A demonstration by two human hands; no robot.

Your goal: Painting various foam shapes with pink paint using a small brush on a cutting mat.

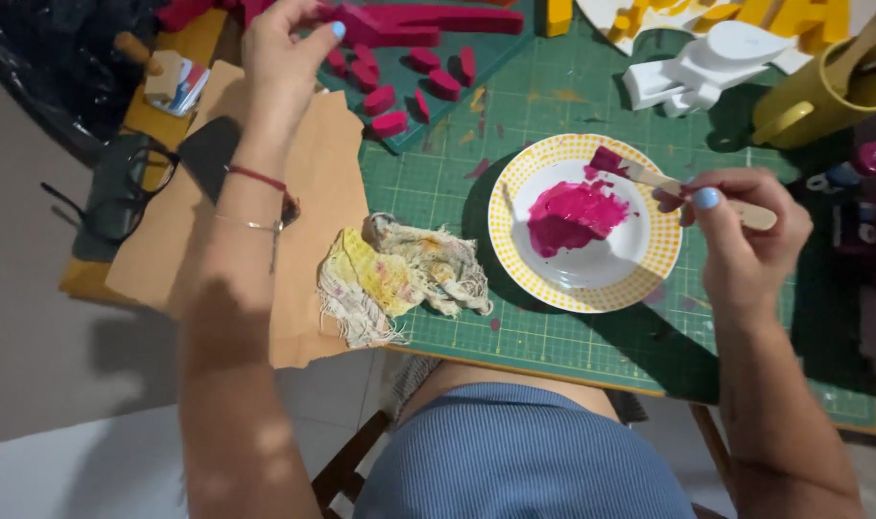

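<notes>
1. Nearest, a stained rag (399, 274) lies on the worktop (592, 336) beside the plate (649, 274).
2. The right hand (745, 226) grips a brush (640, 173), its bristles over the plate's rim.
3. The left hand (284, 48) pinches a pink piece (361, 24).
4. Small pieces (409, 82) are already pink; white shapes (707, 62) look unpainted.
5. The plate holds pink paint (572, 216); a yellow cup (822, 96) holds a stick.

Open green mat (438, 187) between rag (399, 274), plate (649, 274) and magenta pieces (399, 91); yellow mug (813, 96) crowding the right.
</notes>
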